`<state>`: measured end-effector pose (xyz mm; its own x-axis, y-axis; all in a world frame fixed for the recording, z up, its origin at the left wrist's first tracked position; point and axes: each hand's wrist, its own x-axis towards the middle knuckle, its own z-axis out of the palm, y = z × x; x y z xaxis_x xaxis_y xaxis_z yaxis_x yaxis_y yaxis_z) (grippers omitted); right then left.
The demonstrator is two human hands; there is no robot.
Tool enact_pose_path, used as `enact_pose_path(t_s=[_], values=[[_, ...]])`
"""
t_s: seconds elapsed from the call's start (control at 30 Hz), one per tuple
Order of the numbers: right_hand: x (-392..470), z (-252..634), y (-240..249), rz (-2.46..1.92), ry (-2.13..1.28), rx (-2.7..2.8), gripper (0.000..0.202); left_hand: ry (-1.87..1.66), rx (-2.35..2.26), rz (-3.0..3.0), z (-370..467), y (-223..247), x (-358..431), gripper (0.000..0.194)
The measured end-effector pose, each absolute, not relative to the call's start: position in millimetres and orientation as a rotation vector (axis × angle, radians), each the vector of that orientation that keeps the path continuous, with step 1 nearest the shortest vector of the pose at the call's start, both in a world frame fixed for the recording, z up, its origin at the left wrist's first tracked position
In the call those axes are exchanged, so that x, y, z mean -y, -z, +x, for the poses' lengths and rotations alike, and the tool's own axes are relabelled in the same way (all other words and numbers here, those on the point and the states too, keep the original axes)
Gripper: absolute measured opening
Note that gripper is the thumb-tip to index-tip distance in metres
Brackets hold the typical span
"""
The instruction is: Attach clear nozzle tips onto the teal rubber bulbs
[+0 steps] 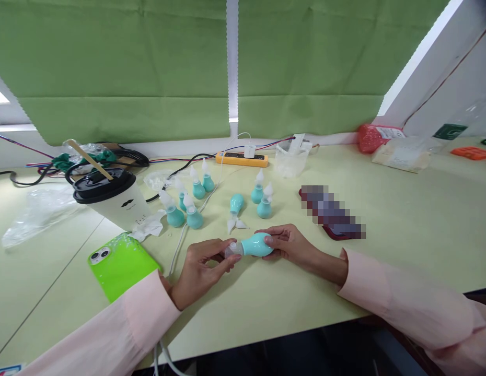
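Note:
Between my two hands, a nasal aspirator with a teal squeeze bulb (257,244) lies sideways a little above the table. My left hand (206,266) pinches its clear plastic neck (234,249) between thumb and fingers. The round end of the bulb is in the fingers of my right hand (292,244). Just beyond, another teal bulb (237,202) lies on its side with a clear neck, beside small loose clear tips (235,224). Upright aspirators with clear tips stand in two groups: several at the left (195,216) and two at the right (264,208).
A bright green phone (123,266) and a lidded paper cup (117,203) are at the left. At the right lies a red-edged phone (331,214). Farther back are an orange power strip (241,160), a translucent tub (290,161) and a red package (372,138). A white cable (180,245) crosses the table.

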<state>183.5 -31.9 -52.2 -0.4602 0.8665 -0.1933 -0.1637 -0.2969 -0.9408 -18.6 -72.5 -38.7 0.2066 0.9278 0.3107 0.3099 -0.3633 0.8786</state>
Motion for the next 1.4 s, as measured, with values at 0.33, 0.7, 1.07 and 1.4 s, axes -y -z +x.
enact_pose_path(t_s=[0.33,0.7,1.07,1.4], values=[[30.7,184.8,51.8,-0.917,-1.974,1.282,0.030,-1.196,-1.152,2.038,-20.2,40.0,74.9,0.024],[31.6,182.7,50.6,-1.044,-1.958,1.347,0.038,-1.292,-0.976,2.350,-21.1,46.9,75.7,0.026],[33.5,179.6,46.3,-0.974,-2.052,1.453,0.049,-1.275,-1.029,2.273,-18.9,41.0,72.6,0.018],[37.4,184.0,46.9,-0.964,-0.920,2.028,0.029,-1.427,-1.198,1.690,-22.3,42.3,68.4,0.016]])
